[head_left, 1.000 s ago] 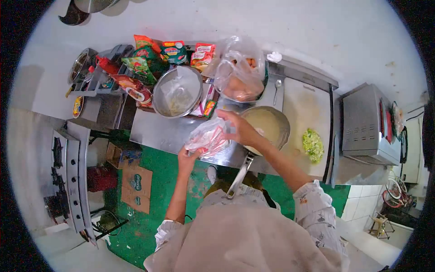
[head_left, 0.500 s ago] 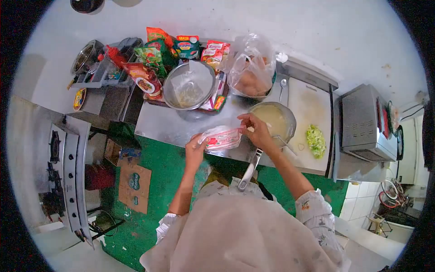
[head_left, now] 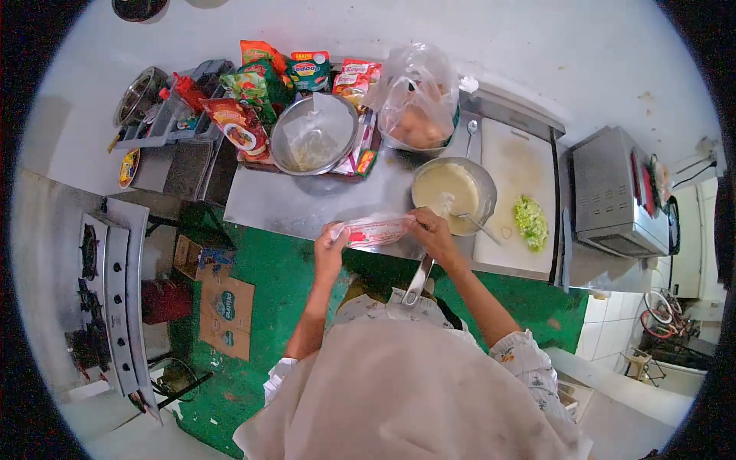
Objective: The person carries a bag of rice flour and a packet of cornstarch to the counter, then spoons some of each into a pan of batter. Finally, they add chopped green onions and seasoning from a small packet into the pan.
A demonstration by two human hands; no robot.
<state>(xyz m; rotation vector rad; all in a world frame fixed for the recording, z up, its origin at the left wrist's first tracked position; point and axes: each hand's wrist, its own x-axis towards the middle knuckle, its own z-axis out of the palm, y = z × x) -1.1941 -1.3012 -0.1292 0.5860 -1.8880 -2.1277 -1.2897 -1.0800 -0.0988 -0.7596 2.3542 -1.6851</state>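
My left hand pinches one end of a small clear plastic bag with red print. The other end is between the fingers of my right hand, so the bag stretches sideways over the counter's front edge. Beside my right hand sits a pan of pale, creamy batter with white stuff on its surface. A metal spoon leans in the pan. The pan's handle points towards my body, below my right hand.
A white cutting board with chopped green vegetable lies right of the pan. Behind are a steel bowl, seasoning packets and a bag of eggs. A stove stands left, a microwave right.
The bag is pulled flatter and straighter between my hands. My right fingers have lowered a little onto its end. White stuff on the batter shows more fully as my view shifts.
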